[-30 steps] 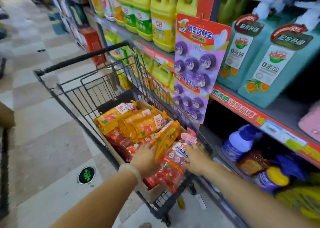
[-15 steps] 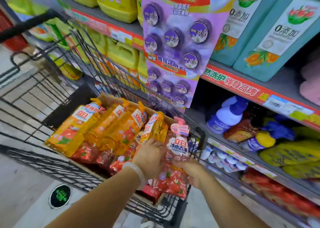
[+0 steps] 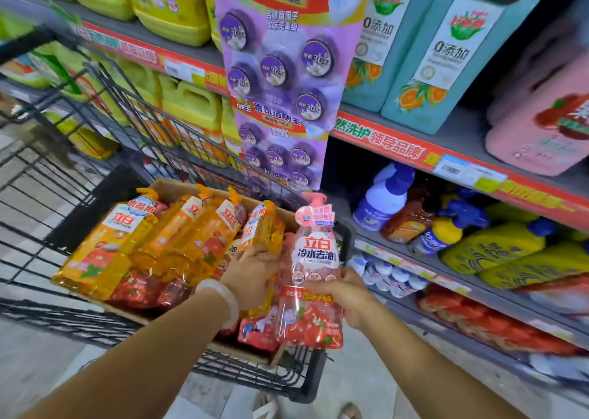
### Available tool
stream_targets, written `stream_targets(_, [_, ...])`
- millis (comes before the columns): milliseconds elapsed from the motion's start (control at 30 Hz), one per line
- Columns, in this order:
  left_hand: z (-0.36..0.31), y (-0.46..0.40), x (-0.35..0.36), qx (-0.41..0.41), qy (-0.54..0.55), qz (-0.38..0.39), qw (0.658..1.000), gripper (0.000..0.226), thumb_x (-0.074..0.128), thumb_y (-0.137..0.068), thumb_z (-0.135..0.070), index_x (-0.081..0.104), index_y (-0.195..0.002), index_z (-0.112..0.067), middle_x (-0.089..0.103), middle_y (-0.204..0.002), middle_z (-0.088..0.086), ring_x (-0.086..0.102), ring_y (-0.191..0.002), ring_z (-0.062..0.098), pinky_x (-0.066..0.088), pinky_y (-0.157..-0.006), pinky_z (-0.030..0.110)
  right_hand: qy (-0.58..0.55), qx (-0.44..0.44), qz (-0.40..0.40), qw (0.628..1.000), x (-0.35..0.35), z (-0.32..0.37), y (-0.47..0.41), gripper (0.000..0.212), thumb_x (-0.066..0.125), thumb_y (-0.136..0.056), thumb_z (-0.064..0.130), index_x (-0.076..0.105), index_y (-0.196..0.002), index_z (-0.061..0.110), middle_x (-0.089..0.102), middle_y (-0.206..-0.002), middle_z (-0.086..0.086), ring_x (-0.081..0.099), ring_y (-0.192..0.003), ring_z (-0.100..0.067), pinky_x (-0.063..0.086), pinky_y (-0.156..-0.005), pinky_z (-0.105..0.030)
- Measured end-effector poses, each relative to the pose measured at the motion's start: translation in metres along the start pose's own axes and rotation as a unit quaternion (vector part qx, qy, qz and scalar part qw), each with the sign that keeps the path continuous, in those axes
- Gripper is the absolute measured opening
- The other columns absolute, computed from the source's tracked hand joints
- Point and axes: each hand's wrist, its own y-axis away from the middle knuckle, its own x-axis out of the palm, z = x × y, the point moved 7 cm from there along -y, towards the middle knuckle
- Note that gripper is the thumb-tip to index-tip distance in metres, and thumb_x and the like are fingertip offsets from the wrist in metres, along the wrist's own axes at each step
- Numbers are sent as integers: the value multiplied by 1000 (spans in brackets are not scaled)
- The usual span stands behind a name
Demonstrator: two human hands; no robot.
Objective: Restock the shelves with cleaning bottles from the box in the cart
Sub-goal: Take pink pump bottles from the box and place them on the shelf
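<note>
Risk, drop: the right hand (image 3: 345, 297) grips the pink pump bottle (image 3: 314, 278) at mid-body only; the glossy film wrap looks slick, so the bottle could slide out on the swing toward the shelf.
Risk, snag: the hanging purple display card (image 3: 280, 77) sits just above the pump head; a steep lift could strike it.
Risk, knock-over: the lower shelf (image 3: 411, 249) is crowded with spray bottles (image 3: 385, 195); a hasty placement could topple them.
Risk, cart: the cart (image 3: 95, 125) stands close beside the shelving; a lean on it could roll it.
Left hand (image 3: 251, 275): fingers curl round an orange bottle (image 3: 263, 227) standing in the box (image 3: 178, 186).
Pink bottle, location: held upright above the near right corner of the box, beside the cart rim.
Pink bottle, appearance: translucent pink-red body, pink pump top, white label panel with red characters, strawberry print below.
Box contents: orange bottles lying side by side over red ones.
</note>
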Motion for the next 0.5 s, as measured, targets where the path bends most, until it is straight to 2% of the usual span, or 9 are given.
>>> stream_targets(33, [-2,-3,-3,-15,21,-6,1000,36,43,-95,-26,54,-130,-28,43,-143,-11,22,-142,18,23,-115,42,3,-21,-6,1000,-8,8,6,55,84,-61,-2,51,-104,6,70,-96,-11,71,-77,-26,56,-62,-33])
stream_targets(100, [-1,-6,-15,-78,156,-16,985,33,43,-97,-34,62,-121,-22,59,-128,2,41,-132,23,34,-108,37,-8,-62,-7,998,-20,26,18,40,80,-65,-5,53,-90,10,69,-90,-8,68,-75,-23,55,-65,-34])
stream_targets(167, [-11,-2,-29,-129,353,18,927,51,52,-87,-57,63,-120,-19,64,-119,2,54,-118,22,38,-104,33,-19,-91,-1,996,-29,40,27,39,80,-65,-5,56,-93,9,71,-90,-8,69,-77,-24,57,-69,-37])
stream_targets(233, [-38,5,-45,-100,458,77,880,78,64,-64,-74,59,-124,-22,59,-124,-10,53,-117,11,36,-106,30,-45,-108,0,993,-34,53,39,55,83,-61,-4,53,-106,4,72,-97,-11,70,-85,-28,58,-77,-46])
stream_targets(267, [-52,8,-51,-69,477,110,869,87,72,-57,-71,57,-127,-22,61,-125,-11,55,-116,10,40,-104,32,-55,-116,-1,992,-36,59,46,54,83,-61,-4,54,-105,4,72,-97,-12,70,-86,-29,57,-78,-48])
stream_targets(300, [-68,12,-58,-39,482,132,865,83,80,-58,-59,56,-128,-22,64,-122,-8,60,-112,12,46,-100,33,-57,-133,1,990,-39,65,52,49,82,-62,-5,56,-102,5,72,-93,-10,71,-83,-27,58,-76,-45])
stream_targets(400, [-100,14,-88,22,502,110,857,51,84,-66,-16,64,-113,-24,75,-97,-5,71,-91,11,57,-85,31,-52,-183,-5,982,-49,89,82,39,81,-64,-5,58,-90,13,72,-81,0,70,-70,-14,57,-60,-29])
stream_targets(433, [-111,18,-101,35,505,96,857,44,82,-68,-7,67,-105,-24,76,-89,-7,72,-82,7,58,-76,25,-49,-201,-14,978,-56,96,91,40,81,-64,-4,57,-91,14,72,-83,0,70,-72,-14,56,-61,-29])
stream_targets(500, [-130,22,-121,60,525,87,845,45,78,-66,7,69,-100,-22,77,-88,-3,73,-80,10,57,-68,22,-43,-225,-29,973,-73,106,111,48,83,-63,-2,56,-101,10,72,-93,-4,70,-81,-17,58,-70,-31])
